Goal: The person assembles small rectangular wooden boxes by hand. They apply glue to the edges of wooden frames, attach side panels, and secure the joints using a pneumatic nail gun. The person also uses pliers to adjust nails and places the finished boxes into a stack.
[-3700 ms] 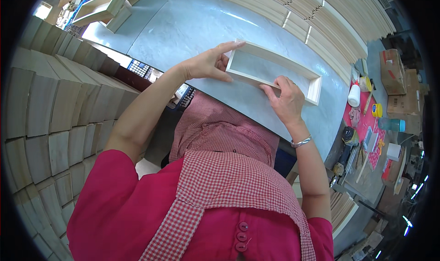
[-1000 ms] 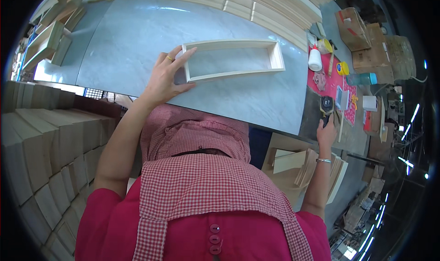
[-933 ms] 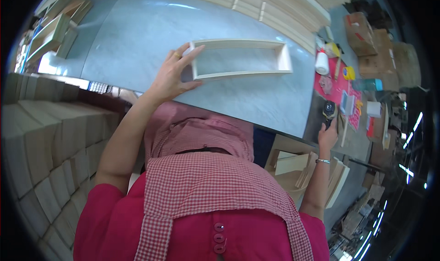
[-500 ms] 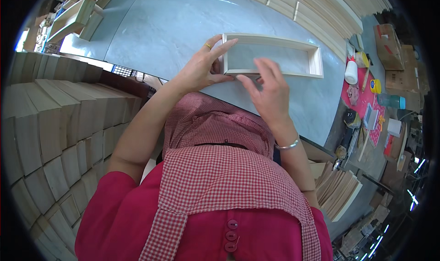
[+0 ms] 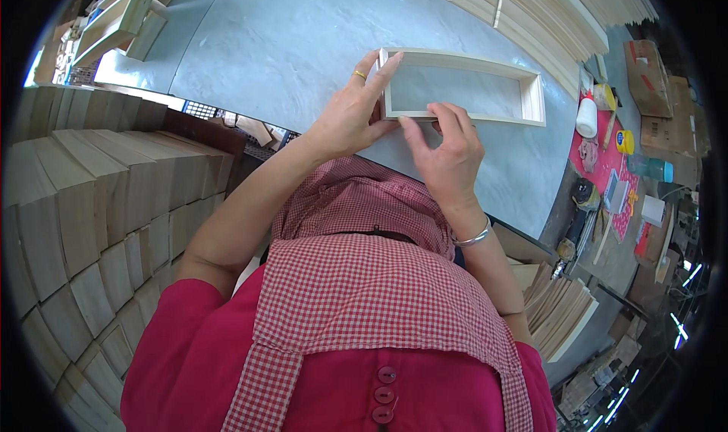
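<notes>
Head view: clasping pale rectangular wooden frame across its left end with left hand; pinching its near side with right hand.

Frame on table; blocks left, cartons right.

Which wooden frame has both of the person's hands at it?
The long pale frame: the left hand spans its left end, the right hand is at its near side. The other frames are piled at upper left, away from both hands.
</notes>
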`<state>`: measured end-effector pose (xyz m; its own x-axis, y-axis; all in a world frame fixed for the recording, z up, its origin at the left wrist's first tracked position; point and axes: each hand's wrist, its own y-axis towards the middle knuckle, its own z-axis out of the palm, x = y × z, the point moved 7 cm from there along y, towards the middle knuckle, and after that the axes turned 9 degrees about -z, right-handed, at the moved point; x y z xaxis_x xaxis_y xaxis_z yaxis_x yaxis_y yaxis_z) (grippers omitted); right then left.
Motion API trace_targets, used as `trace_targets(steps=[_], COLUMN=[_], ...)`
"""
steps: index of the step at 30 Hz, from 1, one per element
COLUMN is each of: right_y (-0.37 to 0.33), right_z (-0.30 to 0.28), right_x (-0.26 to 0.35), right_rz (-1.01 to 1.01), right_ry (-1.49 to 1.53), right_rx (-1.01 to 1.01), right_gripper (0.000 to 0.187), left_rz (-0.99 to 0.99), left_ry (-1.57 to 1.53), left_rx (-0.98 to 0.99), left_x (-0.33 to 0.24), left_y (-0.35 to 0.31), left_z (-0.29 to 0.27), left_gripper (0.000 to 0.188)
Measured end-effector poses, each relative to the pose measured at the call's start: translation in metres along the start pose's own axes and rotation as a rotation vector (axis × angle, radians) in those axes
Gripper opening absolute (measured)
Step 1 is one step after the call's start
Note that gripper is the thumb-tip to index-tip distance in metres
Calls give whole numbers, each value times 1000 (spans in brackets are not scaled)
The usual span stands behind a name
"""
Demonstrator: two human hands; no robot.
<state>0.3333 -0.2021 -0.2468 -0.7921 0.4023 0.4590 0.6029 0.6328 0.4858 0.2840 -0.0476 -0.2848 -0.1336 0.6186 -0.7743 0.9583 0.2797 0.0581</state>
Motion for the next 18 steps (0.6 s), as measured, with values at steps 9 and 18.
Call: trace_targets(steps=[9, 18], right_y=[-4, -8], right_z=[22, 25], right_x=[11, 12], right_rz=[47, 36], right_ry=[-98, -113], right_rx=[-145, -205], right_gripper=[55, 54], left_rz=[-72, -12], left_ry=[-70, -24], left_rx=[63, -7], left_x=[3, 3], left_y=[3, 1], left_z=[3, 7], left_gripper=[101, 99])
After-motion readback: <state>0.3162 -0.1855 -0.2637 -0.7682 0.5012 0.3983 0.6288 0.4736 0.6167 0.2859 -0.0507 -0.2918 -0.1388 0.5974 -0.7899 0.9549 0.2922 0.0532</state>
